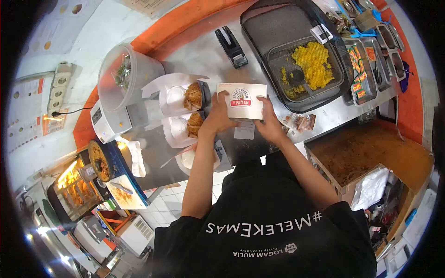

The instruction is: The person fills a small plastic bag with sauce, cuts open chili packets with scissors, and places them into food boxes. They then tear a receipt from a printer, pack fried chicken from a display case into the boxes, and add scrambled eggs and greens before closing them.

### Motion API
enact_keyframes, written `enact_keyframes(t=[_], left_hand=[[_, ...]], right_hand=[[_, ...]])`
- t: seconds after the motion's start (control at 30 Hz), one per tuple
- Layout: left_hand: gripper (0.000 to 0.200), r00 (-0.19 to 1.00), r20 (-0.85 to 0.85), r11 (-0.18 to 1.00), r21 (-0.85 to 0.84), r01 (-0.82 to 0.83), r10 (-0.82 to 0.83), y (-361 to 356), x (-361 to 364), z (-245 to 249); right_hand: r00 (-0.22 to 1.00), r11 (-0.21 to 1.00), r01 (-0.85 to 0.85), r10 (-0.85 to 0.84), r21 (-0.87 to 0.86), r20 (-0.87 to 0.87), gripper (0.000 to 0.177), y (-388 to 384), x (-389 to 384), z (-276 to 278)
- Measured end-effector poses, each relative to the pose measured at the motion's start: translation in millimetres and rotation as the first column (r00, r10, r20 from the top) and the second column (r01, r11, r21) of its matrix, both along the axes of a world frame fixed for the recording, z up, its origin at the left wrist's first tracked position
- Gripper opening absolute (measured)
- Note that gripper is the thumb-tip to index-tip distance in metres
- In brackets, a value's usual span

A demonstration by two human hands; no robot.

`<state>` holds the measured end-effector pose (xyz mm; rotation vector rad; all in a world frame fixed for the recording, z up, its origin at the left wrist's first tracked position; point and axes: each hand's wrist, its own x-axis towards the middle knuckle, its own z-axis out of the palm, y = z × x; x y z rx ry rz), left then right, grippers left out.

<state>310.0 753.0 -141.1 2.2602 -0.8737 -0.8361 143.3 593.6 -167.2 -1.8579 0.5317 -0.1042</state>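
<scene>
A closed cardboard food box [252, 111] with a red-and-black printed chicken logo is held between both of my hands over the steel counter. My left hand [218, 115] grips its left side, and my right hand [270, 121] is on its right side. Just below the box lies a white paper slip [244, 131]. To the left of my left hand stand open food boxes, each with a fried chicken piece [193, 96] beside a round white item [176, 98]. Another open box [189, 158] is partly hidden behind my left forearm.
A black mesh-covered tray [278, 99] with yellow food stands at the right, beside metal trays of sachets [357, 74]. A black tape dispenser [232, 47] sits at the back. A clear bucket [139, 74] and a white scale [107, 123] are at the left.
</scene>
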Motion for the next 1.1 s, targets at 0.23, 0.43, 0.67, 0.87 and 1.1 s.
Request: enact_keyframes(t=[0.23, 0.43, 0.67, 0.87, 1.1], left_hand=[[0.115, 0.970, -0.088, 0.949, -0.203, -0.240, 0.226, 2.5, -16.7, -6.0], [0.076, 0.911, -0.137, 0.843, -0.347, -0.411, 0.389, 2.0, -44.4, 0.0], [0.081, 0.876, -0.315, 0.766, -0.433, -0.476, 0.366, 4.1, -49.9, -11.2], [0.123, 0.972, -0.097, 0.922, -0.307, -0.235, 0.215, 14.0, -55.2, -22.9], [0.137, 0.999, 0.050, 0.982, 0.187, -0.021, 0.011, 12.4, -56.7, 1.8]], right_hand=[[0.991, 0.983, 0.005, -0.030, 0.184, 0.131, 0.062, -32.7, 3.8, 5.6], [0.994, 0.975, 0.061, -0.078, 0.215, 0.072, 0.047, -44.7, 10.1, 23.6], [0.995, 0.937, 0.035, -0.064, 0.347, 0.074, 0.052, -43.7, 8.7, 27.7], [0.989, 0.978, -0.086, 0.060, 0.190, 0.136, 0.075, -41.5, -6.8, 2.0], [0.924, 0.915, -0.377, 0.381, -0.143, 0.005, 0.098, -67.1, -23.0, -3.2]])
